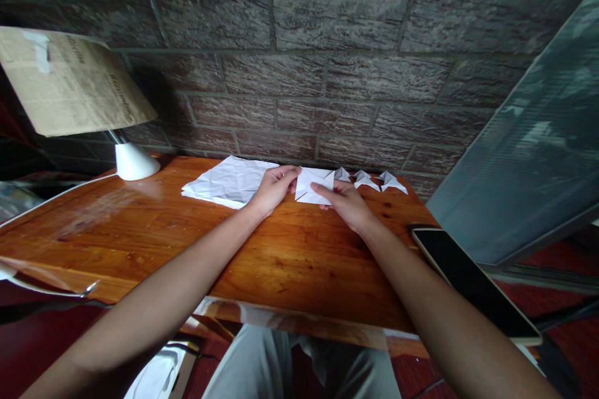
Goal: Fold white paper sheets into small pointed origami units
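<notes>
A partly folded piece of white paper (pixel 312 186) lies on the wooden table (pixel 196 243) near the brick wall. My left hand (pixel 272 188) pinches its left edge with closed fingers. My right hand (pixel 344 201) holds its right lower side, the forefinger pressed flat across the paper. Both forearms reach out over the table from the near edge.
A stack of crumpled white sheets (pixel 229 182) lies left of my hands. Three small folded paper shapes (pixel 369 179) sit in a row to the right. A dark phone (pixel 472 280) lies at the table's right edge. A lamp with a white base (pixel 135 161) stands at back left.
</notes>
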Motion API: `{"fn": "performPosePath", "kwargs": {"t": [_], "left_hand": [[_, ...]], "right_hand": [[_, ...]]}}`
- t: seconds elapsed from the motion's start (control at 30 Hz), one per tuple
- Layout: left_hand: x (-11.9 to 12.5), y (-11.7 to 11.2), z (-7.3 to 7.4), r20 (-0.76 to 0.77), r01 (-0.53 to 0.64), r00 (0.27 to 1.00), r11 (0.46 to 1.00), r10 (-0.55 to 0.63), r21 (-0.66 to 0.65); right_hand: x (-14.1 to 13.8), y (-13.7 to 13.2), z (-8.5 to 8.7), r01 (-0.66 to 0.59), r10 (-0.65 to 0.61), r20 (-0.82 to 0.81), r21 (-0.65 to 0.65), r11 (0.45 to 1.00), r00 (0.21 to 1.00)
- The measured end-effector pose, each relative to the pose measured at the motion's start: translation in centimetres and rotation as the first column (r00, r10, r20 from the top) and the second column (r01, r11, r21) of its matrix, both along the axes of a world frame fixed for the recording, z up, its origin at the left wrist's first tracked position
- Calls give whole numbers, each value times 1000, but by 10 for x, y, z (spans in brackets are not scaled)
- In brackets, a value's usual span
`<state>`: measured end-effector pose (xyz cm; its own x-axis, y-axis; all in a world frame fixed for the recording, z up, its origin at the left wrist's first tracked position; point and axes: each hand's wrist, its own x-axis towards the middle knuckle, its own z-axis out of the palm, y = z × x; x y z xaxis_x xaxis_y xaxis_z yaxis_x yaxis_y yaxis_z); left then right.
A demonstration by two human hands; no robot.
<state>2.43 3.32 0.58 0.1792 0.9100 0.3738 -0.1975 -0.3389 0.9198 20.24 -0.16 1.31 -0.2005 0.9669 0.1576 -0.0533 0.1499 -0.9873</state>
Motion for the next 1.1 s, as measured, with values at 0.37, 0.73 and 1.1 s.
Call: {"fn": "performPosePath", "kwargs": {"t": [0.37, 0.73, 1.1], "left_hand": [[4, -2, 0, 83, -84, 992, 992, 92, -97], [6, -4, 2, 138, -11, 990, 994, 26, -108], [1, -2, 0, 19, -70, 997, 998, 70, -3]], "right_hand": [[-3, -1, 0, -13, 12, 46, 24, 1000, 999], [-2, 0, -1, 0, 0, 9, 12, 1000, 1000], [-2, -1, -2, -28, 28, -20, 4, 1000, 999]]}}
